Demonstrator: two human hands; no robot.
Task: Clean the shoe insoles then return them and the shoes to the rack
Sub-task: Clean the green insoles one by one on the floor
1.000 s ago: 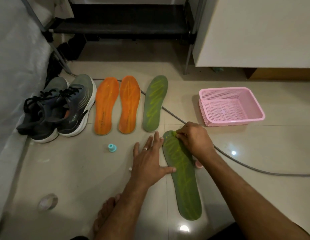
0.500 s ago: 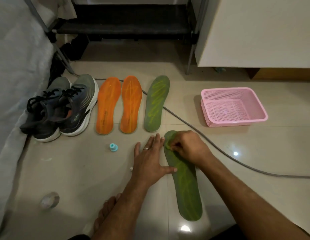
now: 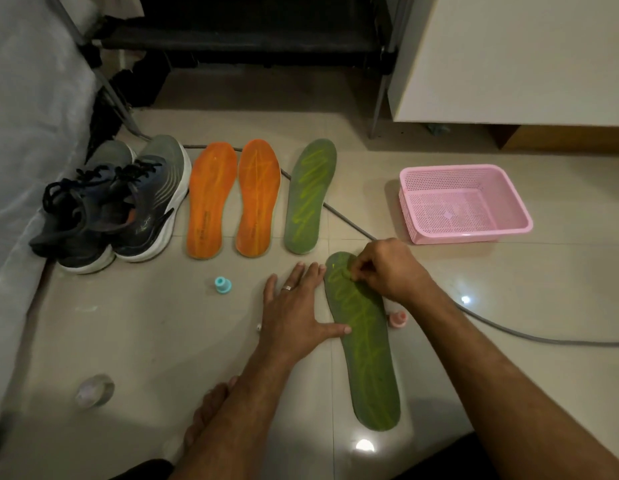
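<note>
Floor is glossy beige tile [image 3: 135, 334] with bright light glare near the bottom. Lower centre of the frame there's a long flat dark green foam insole with yellow-green squiggles [image 3: 365, 355], lying lengthwise on the tile. The left hand [image 3: 294, 313] is flat on the floor just beside it, fingers straight and spread, thumb tip on the insole's left edge, ring on one finger. The right hand [image 3: 384, 268] sits over the insole's top end with fingertips curled in tight and pressed to the surface; whatever it's pinching is too small to make out.

Above that, a row across the middle: a second matching green insole [image 3: 308, 199], then two smooth orange insoles [image 3: 233, 199] side by side, then at the left a pair of grey-and-navy mesh running shoes with white soles and black laces [image 3: 121, 206].

A pink perforated plastic basket [image 3: 464, 202] sits at the right. A grey cable [image 3: 509, 332] snakes under the far green insole and off right. Small teal cap [image 3: 223, 285] left of the hand, a pinkish one [image 3: 398, 319] touching the insole's right edge. The dark metal-framed rack [image 3: 252, 39] is along the top.
</note>
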